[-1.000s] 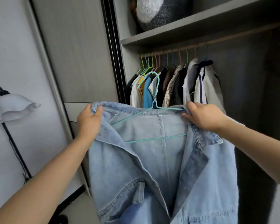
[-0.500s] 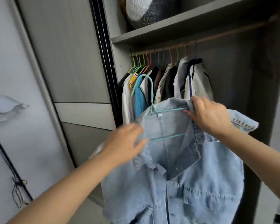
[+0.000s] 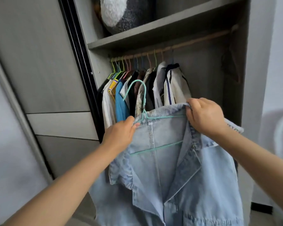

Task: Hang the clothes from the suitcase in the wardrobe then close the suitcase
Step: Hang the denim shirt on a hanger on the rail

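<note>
A light blue denim shirt [image 3: 163, 180] hangs in front of me on a teal wire hanger [image 3: 143, 98], whose hook points up toward the wardrobe rail [image 3: 194, 42]. My left hand [image 3: 121, 136] grips the shirt's left shoulder by the collar. My right hand [image 3: 204, 116] holds the collar and the hanger's right arm at the right shoulder. The shirt is below the rail, in front of the hanging clothes [image 3: 144, 90]. No suitcase is in view.
Several garments on coloured hangers fill the rail's left half; the right half is bare except for a dark hanger [image 3: 232, 66] at the far right. A shelf [image 3: 162, 35] above carries a fluffy grey-and-white cushion [image 3: 121, 12]. The sliding door [image 3: 39, 62] stands to the left.
My left hand has moved from the shirt's front up to its left shoulder near the collar. The shirt and hanger are held higher and squarer to the wardrobe.
</note>
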Motion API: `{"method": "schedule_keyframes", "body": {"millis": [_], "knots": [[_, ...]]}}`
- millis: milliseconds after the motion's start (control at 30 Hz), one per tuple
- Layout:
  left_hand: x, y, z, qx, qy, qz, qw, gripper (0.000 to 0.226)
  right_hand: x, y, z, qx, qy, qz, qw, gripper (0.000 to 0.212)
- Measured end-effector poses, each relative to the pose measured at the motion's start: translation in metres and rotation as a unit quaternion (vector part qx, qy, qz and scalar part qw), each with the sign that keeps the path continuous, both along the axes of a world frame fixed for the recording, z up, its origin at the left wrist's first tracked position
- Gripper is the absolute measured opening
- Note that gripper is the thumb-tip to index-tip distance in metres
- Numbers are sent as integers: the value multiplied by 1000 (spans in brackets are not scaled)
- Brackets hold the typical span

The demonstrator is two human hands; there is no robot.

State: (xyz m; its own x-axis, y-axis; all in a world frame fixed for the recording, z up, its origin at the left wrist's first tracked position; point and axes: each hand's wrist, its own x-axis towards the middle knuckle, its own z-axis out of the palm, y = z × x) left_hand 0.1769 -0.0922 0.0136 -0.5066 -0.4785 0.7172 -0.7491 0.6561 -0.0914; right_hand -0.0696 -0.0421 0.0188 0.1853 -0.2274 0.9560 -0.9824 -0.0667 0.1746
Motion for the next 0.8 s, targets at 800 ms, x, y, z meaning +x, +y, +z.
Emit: {"method": "schedule_keyframes", "body": {"millis": [800], "knots": [[-87, -25, 14, -152, 26, -249, 956, 42, -19, 86, 18, 547, -318, 246, 735, 25]]}}
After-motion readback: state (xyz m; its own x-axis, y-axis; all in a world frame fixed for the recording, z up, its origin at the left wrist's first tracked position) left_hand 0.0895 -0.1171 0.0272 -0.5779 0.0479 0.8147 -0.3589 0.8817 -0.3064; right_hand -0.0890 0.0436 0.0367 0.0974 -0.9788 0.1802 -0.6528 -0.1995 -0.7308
